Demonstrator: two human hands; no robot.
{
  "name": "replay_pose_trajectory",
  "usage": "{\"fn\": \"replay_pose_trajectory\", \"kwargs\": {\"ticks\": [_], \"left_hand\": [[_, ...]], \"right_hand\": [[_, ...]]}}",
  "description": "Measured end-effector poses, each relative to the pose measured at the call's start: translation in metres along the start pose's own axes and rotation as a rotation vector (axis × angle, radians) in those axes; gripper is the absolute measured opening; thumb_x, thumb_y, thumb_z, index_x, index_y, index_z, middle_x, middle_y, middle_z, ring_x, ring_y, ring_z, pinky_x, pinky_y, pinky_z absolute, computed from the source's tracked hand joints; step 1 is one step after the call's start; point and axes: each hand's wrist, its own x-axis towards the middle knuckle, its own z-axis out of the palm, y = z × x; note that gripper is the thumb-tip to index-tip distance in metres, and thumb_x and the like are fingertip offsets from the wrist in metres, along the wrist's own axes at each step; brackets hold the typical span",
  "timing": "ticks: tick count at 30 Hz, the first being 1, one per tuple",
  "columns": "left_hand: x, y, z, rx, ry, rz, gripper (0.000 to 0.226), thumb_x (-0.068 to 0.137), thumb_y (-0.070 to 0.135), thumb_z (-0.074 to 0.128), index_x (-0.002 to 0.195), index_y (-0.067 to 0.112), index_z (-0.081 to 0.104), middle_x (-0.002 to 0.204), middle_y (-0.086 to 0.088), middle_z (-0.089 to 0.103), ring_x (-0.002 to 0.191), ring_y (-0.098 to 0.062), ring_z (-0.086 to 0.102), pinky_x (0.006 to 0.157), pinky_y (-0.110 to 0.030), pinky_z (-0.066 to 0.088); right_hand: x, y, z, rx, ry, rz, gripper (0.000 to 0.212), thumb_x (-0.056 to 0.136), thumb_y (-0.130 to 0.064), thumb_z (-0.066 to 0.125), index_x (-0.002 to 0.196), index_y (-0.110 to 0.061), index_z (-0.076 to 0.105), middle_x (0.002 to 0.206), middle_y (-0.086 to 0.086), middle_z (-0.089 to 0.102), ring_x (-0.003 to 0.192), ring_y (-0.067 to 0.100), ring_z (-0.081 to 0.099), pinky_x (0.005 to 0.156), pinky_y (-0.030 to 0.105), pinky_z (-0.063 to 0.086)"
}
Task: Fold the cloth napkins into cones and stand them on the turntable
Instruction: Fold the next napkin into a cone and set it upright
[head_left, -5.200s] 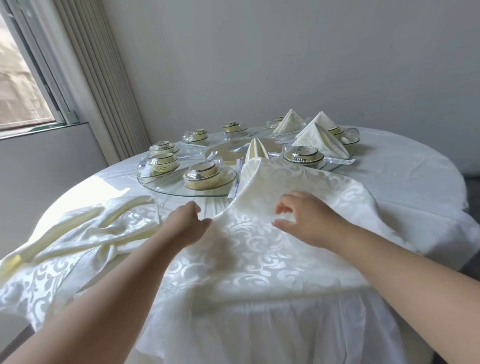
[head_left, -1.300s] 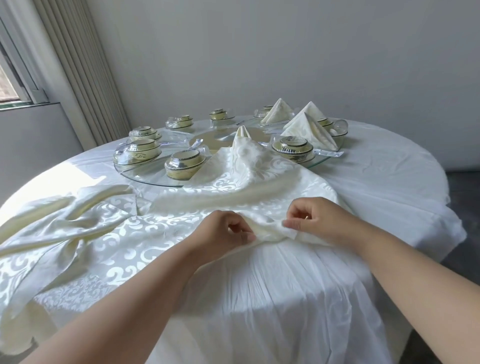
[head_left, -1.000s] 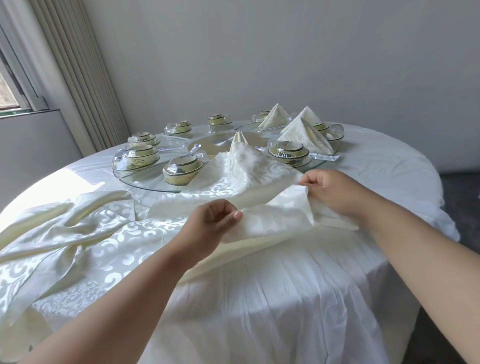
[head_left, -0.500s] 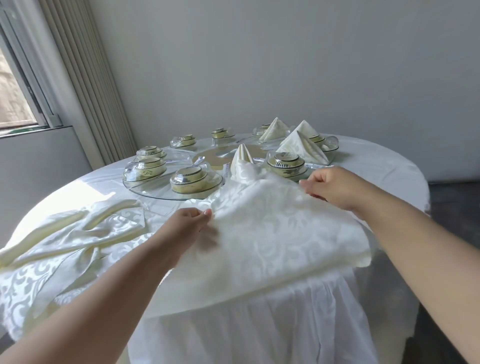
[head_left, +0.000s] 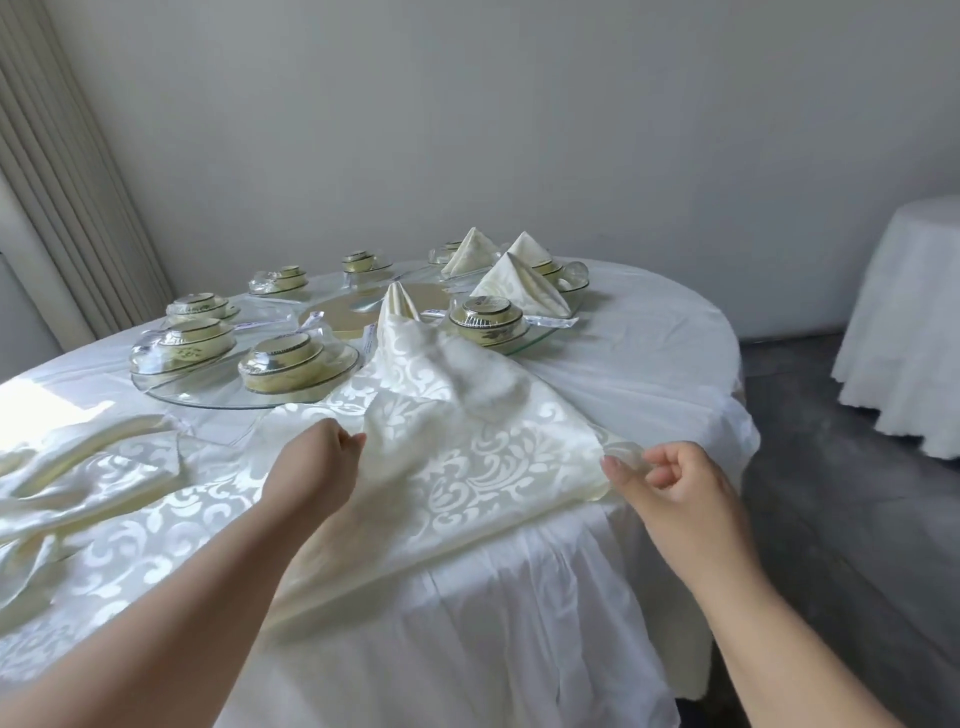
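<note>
Spreading the damask napkin (head_left: 457, 467) flat across the near side of the round table (head_left: 649, 364), we hold it at two points so the cloth stays taut enough to fold cleanly. Our left hand (head_left: 311, 467) has its fingers curled onto the napkin's left part, pinching a ridge of fabric, though the fingertips are hidden from us. Our right hand (head_left: 670, 483) pinches the right corner between thumb and forefinger, the other fingers curled. The napkin lies between the two grips, its far end riding up over the near rim of the glass turntable (head_left: 208, 400) and its near edge hanging over the table edge. We judge it is drawn toward us so the fold can be made on bare tablecloth, away from the wrapped bowl sets (head_left: 291, 358). Three finished cones (head_left: 519, 286) stand on the far right of the turntable beside the bowls, and a narrower folded napkin (head_left: 397, 301) stands near its centre. More loose napkins (head_left: 83, 467) lie heaped to the left, waiting.
</note>
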Motion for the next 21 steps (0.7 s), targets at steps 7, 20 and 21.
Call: {"fn": "replay_pose_trajectory", "kwargs": {"ticks": [7, 20, 21], "left_hand": [[-0.017, -0.002, 0.020, -0.113, 0.102, -0.073, 0.029, 0.098, 0.034, 0.044, 0.076, 0.015, 0.046, 0.072, -0.003, 0.055, 0.072, -0.027, 0.050, 0.061, -0.034, 0.032], [-0.017, -0.014, 0.014, -0.039, 0.078, -0.035, 0.023, 0.098, 0.037, 0.045, 0.093, 0.015, 0.051, 0.082, -0.004, 0.056, 0.078, -0.027, 0.049, 0.067, -0.034, 0.037], [-0.017, -0.018, 0.012, -0.020, 0.074, -0.029, 0.023, 0.098, 0.037, 0.045, 0.093, 0.015, 0.050, 0.082, -0.004, 0.056, 0.077, -0.027, 0.049, 0.067, -0.035, 0.037]], "right_hand": [[-0.001, -0.001, 0.022, -0.206, 0.096, 0.009, 0.029, 0.082, -0.052, 0.063, 0.084, -0.024, 0.059, 0.088, -0.009, 0.062, 0.078, 0.012, 0.058, 0.063, 0.027, 0.041], [-0.003, 0.006, 0.027, -0.074, 0.132, 0.008, 0.022, 0.090, -0.031, 0.061, 0.074, -0.017, 0.055, 0.071, -0.005, 0.059, 0.065, 0.014, 0.054, 0.053, 0.025, 0.034], [0.001, 0.005, 0.026, 0.026, 0.098, 0.033, 0.023, 0.090, -0.028, 0.062, 0.073, -0.013, 0.056, 0.067, -0.004, 0.058, 0.061, 0.015, 0.052, 0.053, 0.026, 0.035]]}}
